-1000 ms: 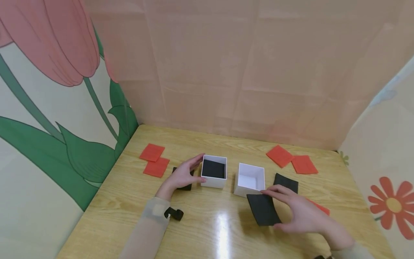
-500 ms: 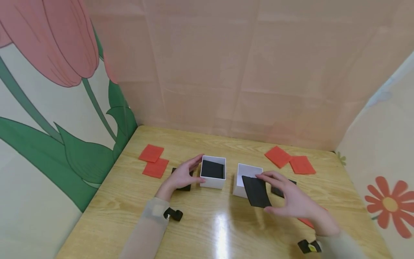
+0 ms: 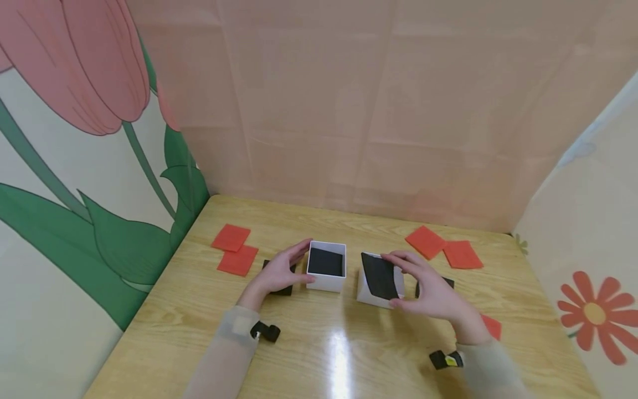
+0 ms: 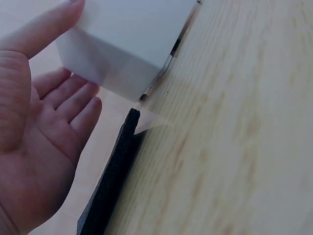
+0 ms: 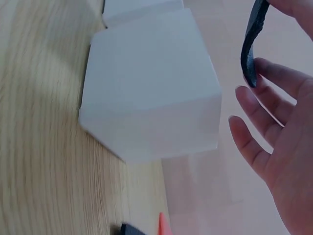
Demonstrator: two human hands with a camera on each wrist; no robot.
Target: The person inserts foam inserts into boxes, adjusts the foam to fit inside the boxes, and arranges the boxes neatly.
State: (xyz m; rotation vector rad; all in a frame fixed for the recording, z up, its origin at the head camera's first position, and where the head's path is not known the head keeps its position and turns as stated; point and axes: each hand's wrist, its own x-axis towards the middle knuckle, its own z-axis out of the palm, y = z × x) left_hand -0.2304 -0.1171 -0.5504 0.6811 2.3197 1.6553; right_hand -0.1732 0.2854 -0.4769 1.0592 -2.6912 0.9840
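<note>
My left hand (image 3: 277, 272) grips the left side of a white open-topped box (image 3: 325, 283), thumb at its near corner and fingers toward the far one. A black square sheet (image 3: 326, 262) lies inside that box. With thumb and fingers my right hand (image 3: 437, 292) pinches opposite edges of another black square sheet (image 3: 381, 275), bent slightly and tilted above a second white box (image 3: 372, 299). In the right wrist view the curved sheet (image 5: 253, 39) is held apart from the box (image 5: 151, 83). The sheet mostly hides the second box's opening.
Two red squares (image 3: 237, 260) lie at the table's back left, and two more red squares (image 3: 462, 254) at the back right. One black square (image 3: 286, 289) is partly under my left hand, another black square (image 3: 443, 282) behind my right. A red piece (image 3: 492, 326) lies beside my right wrist.
My right hand has carried the black sheet forward and left, from in front of the second box to above it. My left hand has stayed at the first box.
</note>
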